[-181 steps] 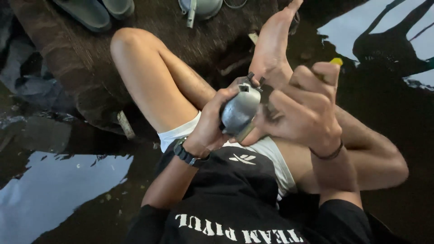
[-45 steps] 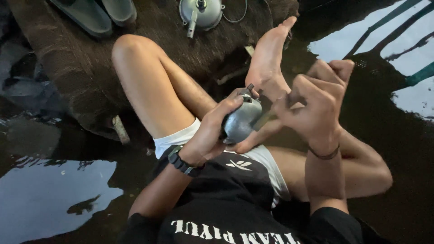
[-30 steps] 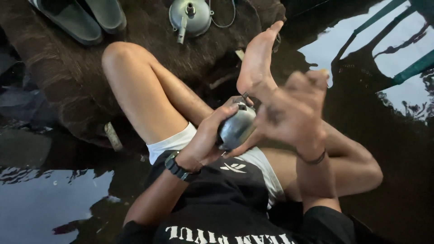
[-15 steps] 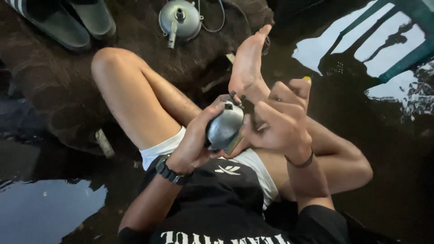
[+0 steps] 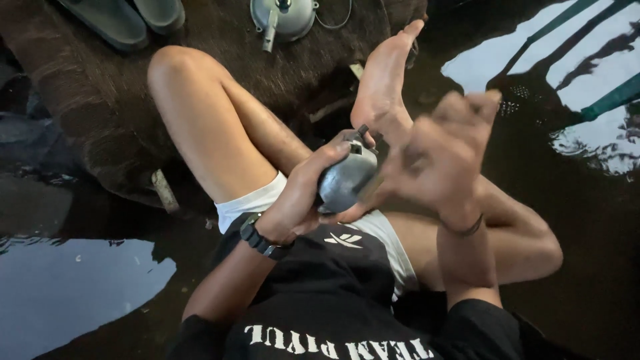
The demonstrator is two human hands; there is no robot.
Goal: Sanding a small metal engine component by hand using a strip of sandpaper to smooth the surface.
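Grip of the left hand closed around a grey metal part held over the lap, right hand blurred, fingers spread beside it; work appears unfinished.

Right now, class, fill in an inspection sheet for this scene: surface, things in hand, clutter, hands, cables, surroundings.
Surface: dark brown mat on a wet, glossy dark floor that mirrors the light.
Things in hand: rounded grey metal part, held over the lap beside the bare foot.
Clutter: a second grey metal part with a spout at the mat's far edge; two dark sandals at top left; a small pale stick at the mat's near edge.
Hands: left hand, wearing a black watch, grips the part; right hand is blurred, fingers spread, beside it.
Cables: thin wire looping from the far metal part.
Surroundings: nothing seen beyond floor reflections.
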